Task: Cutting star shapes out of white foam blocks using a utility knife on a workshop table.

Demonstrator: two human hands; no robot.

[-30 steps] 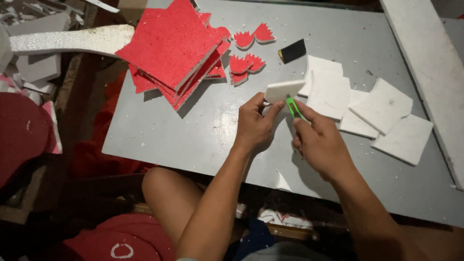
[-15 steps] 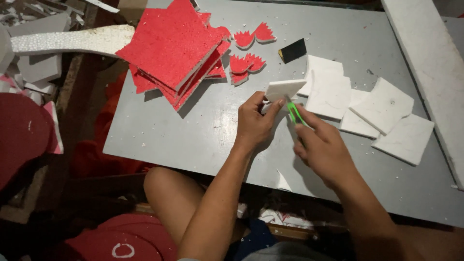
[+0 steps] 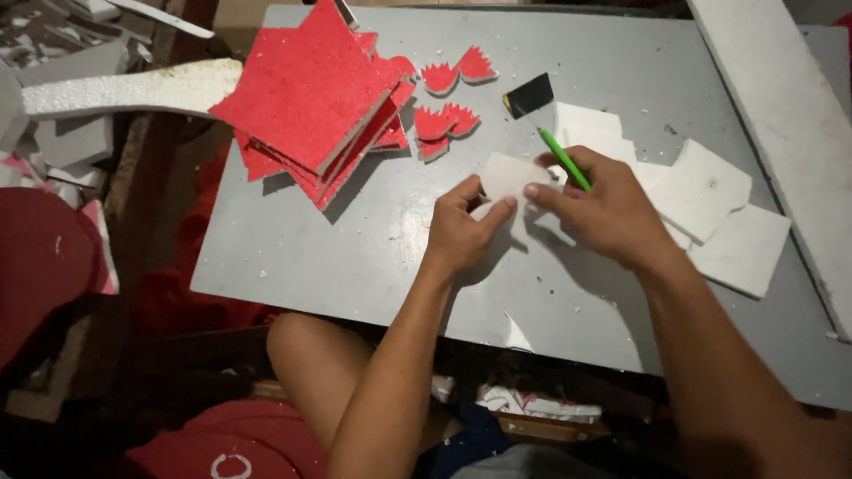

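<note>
Over a grey table (image 3: pixel 355 257), the person's left hand (image 3: pixel 461 232) and right hand (image 3: pixel 603 213) meet on a small white foam piece (image 3: pixel 508 175), which is held just above the table near its middle. The left hand pinches the piece's lower edge between thumb and fingers, while the right hand's thumb and forefinger press against its right side. The right hand also grips a green pen-like tool (image 3: pixel 563 158), its shaft slanting up and to the left out of the closed fingers; whether its tip touches the foam cannot be told. Just beyond the right hand lie several white foam squares (image 3: pixel 710 191), overlapping one another on the right part of the table. At the upper left sits a stack of red-faced foam sheets (image 3: pixel 311 93), fanned unevenly, and beside it are small red cut-out shapes (image 3: pixel 448 120) with jagged edges. A small black rectangular block (image 3: pixel 529 94) rests between the cut-outs and the white squares. A long white foam strip (image 3: pixel 781 106) runs along the table's right edge.
</note>
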